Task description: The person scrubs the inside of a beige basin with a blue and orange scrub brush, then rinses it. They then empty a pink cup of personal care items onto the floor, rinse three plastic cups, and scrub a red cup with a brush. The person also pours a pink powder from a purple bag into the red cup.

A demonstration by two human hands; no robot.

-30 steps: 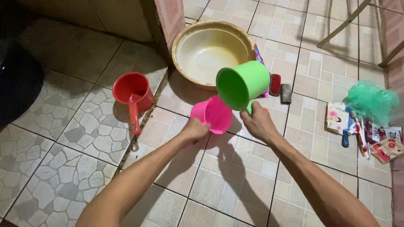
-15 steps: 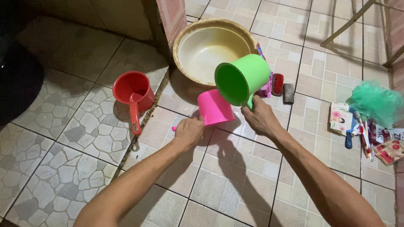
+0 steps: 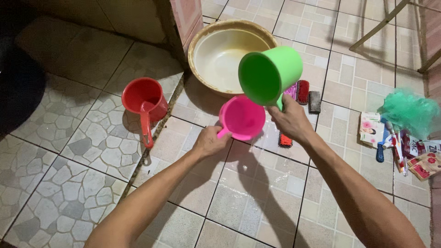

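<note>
My left hand point(image 3: 209, 141) grips the handle of a pink plastic dipper point(image 3: 242, 118), whose mouth faces me just above the floor. In my right hand point(image 3: 289, 120) I hold a green plastic dipper point(image 3: 268, 76) by its handle, raised and tilted with its mouth toward me, directly above and behind the pink one. The two dippers overlap in view; I cannot tell whether they touch. A red dipper point(image 3: 144, 102) stands on the floor to the left, handle toward me.
A cream basin point(image 3: 226, 54) sits on the floor behind the dippers. Scrub brushes point(image 3: 308, 95) lie to its right and another brush point(image 3: 285, 139) under my right hand. A green mesh sponge point(image 3: 406, 112), sachets and toothbrushes point(image 3: 395, 147) lie far right. The tiles under my hands are wet.
The pink dipper has turned from mouth-down to mouth facing me. The green dipper rose a little and moved right. A brush below my right hand has come into view.
</note>
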